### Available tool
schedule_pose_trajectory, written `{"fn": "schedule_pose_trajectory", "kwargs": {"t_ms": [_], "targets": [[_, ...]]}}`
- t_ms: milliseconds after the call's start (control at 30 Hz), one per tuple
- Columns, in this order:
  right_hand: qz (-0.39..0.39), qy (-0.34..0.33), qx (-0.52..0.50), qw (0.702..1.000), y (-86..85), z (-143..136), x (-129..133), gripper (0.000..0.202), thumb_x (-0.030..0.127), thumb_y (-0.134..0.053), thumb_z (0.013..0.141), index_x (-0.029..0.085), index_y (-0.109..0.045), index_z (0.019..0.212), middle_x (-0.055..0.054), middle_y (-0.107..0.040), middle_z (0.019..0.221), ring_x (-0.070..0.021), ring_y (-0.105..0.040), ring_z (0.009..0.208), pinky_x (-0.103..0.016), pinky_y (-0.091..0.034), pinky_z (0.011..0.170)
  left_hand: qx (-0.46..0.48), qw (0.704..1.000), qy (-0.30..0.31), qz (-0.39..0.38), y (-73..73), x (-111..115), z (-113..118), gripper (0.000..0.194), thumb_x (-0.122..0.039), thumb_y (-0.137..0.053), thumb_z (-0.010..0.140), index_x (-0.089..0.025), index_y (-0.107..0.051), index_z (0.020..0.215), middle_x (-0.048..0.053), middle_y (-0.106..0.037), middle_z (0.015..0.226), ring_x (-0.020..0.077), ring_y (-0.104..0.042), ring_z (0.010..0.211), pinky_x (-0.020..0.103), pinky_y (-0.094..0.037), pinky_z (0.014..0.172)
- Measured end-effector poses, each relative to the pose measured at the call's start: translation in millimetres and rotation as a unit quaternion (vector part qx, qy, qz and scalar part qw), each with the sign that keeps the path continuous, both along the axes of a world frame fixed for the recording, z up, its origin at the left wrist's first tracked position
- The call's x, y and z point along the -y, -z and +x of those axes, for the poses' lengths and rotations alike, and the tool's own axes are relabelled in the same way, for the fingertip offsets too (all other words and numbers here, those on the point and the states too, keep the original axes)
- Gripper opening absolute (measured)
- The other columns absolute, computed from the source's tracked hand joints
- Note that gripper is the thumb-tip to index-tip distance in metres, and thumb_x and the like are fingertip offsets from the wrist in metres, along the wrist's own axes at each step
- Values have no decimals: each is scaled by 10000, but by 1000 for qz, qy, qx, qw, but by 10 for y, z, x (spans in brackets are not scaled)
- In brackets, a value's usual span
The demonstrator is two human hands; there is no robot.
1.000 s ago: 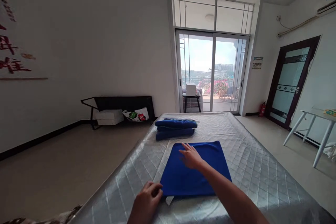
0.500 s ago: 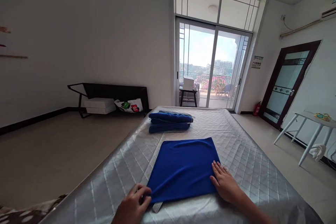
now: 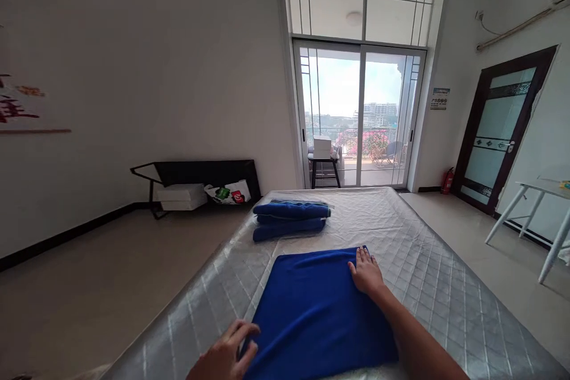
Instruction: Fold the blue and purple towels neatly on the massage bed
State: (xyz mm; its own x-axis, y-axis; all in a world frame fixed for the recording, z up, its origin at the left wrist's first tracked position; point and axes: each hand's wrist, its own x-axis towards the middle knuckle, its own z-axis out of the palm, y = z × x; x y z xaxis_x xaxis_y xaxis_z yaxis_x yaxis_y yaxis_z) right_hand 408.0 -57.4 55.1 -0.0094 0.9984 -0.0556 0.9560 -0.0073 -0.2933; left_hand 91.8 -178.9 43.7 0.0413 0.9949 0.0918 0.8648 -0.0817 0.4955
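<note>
A folded blue cloth (image 3: 307, 309) lies flat on the silver quilted mattress (image 3: 440, 285), with a few soft creases across it. My right hand (image 3: 367, 272) rests palm down on its far right corner, fingers stretched out. Beside the near left edge is my left hand (image 3: 229, 350), its fingers bent and the thumb apart from the forefinger, with nothing visible between them. Whether those fingertips touch the fabric I cannot tell. Farther back on the mattress sits a stack of folded blue cloths (image 3: 291, 219).
Against the left wall stands a black bench (image 3: 205, 172) with white boxes (image 3: 180, 196) and a printed bag (image 3: 228, 192). Beyond the mattress is a glass sliding door (image 3: 360, 113). To the right are a white table (image 3: 545, 185) and a fire extinguisher (image 3: 447, 180).
My right hand has slid away from me along the cloth's right edge to its far corner. My left thumb and forefinger have spread apart. The camera view has tilted and shifted.
</note>
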Motion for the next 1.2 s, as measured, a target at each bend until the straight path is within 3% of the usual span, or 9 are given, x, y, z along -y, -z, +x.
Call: {"fn": "schedule_pose_trajectory", "kwargs": {"t_ms": [100,167,300,400,467,533,733,833,1200], "targets": [[3,24,10,1000,101,-18,1,662,394,-242,999,9,-221,1538,-153,-207,1611,-205,-139,1512,-365,-93,1214,6,995,98,34,-189,-391,470,312,-313,-407,893,-284,-702,989,6,-716,1060,180,-696,909,293,-533,860],[5,22,14,1000,119,-15,4,665,395,-237,997,11,-216,1539,-147,-198,1613,-204,-141,1512,-358,-92,1213,-8,984,165,62,-206,-721,903,340,-280,-410,912,-260,-685,1112,36,-710,1156,189,-665,1073,320,-499,976],[7,-1,21,1000,142,19,-17,640,337,-235,987,16,-221,1540,-134,-190,1616,-204,-133,1513,-363,-119,1208,-90,957,240,135,76,-1306,1671,431,-383,-413,981,-222,-569,1350,95,-553,1447,243,-473,1364,429,-373,1139],[11,-13,29,999,184,39,-43,617,251,-240,965,35,-231,1543,-123,-192,1617,-197,-124,1513,-367,-124,1206,-134,948,247,147,354,-1556,1891,482,-419,-299,1026,-230,-500,1421,102,-500,1492,245,-415,1409,472,-340,1158],[12,-11,25,1000,209,41,-59,624,271,-249,967,21,-235,1539,-137,-194,1616,-208,-134,1512,-372,-123,1208,-142,948,246,145,471,-1635,1819,521,-465,-243,1032,-251,-454,1458,90,-469,1516,234,-388,1427,469,-322,1168],[17,-7,13,1000,226,38,-69,646,336,-255,979,5,-238,1534,-151,-197,1613,-224,-148,1511,-378,-125,1209,-150,951,234,135,526,-1676,1576,557,-520,-234,1021,-268,-419,1482,76,-429,1542,231,-354,1445,462,-298,1182],[21,-4,-2,1000,224,34,-62,662,403,-235,993,32,-240,1542,-130,-197,1617,-217,-157,1509,-368,-111,1212,-192,972,108,84,622,-1774,301,588,-495,-248,1014,-187,-415,1486,120,-409,1550,260,-340,1451,484,-293,1181],[6,-8,4,1000,183,43,-49,656,392,-226,996,30,-228,1543,-122,-198,1618,-207,-144,1511,-359,-108,1214,-202,969,98,106,709,-1783,-120,555,-429,-264,1009,-171,-450,1463,125,-434,1535,268,-372,1433,493,-330,1163],[5,-5,23,1000,171,230,-105,624,367,-217,1006,41,-266,1536,-131,-232,1611,-203,-179,1504,-380,-131,1214,-139,980,50,134,757,-1772,-181,564,-338,-240,985,-64,-505,1401,183,-518,1459,283,-432,1395,492,-356,1151]]}}
